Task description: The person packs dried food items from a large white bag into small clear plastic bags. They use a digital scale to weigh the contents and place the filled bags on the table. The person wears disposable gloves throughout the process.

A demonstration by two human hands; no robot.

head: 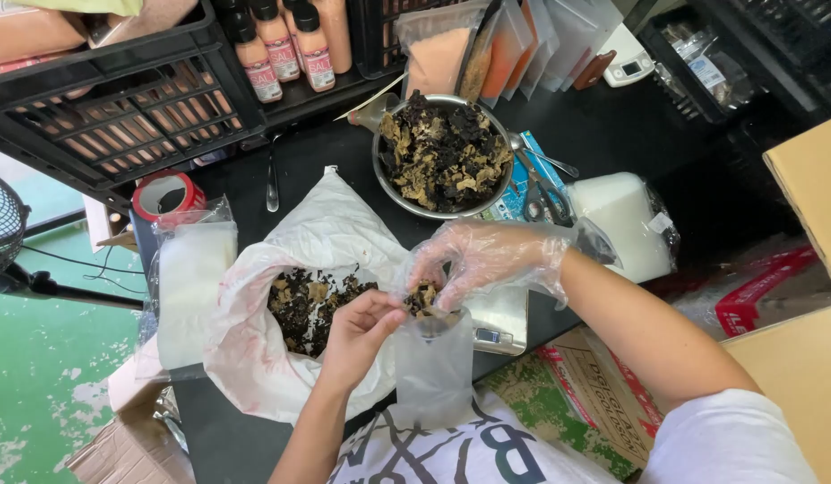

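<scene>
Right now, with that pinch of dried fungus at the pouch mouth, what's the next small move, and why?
Probably let go: the gloved right hand has the dark dried fungus right at the mouth of the small frosted pouch, which the bare left hand holds open by its rim. Opening the fingers should drop the pieces in.

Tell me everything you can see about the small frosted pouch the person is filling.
The small frosted pouch is a translucent, milky plastic bag, standing upright with its mouth open at the top. The left hand, bare, pinches its rim open, while the right hand, in a clear disposable glove, pushes dark dried fungus pieces into the mouth. It sits in front of a small metal scale, beside the big white bag of the same fungus.
</scene>
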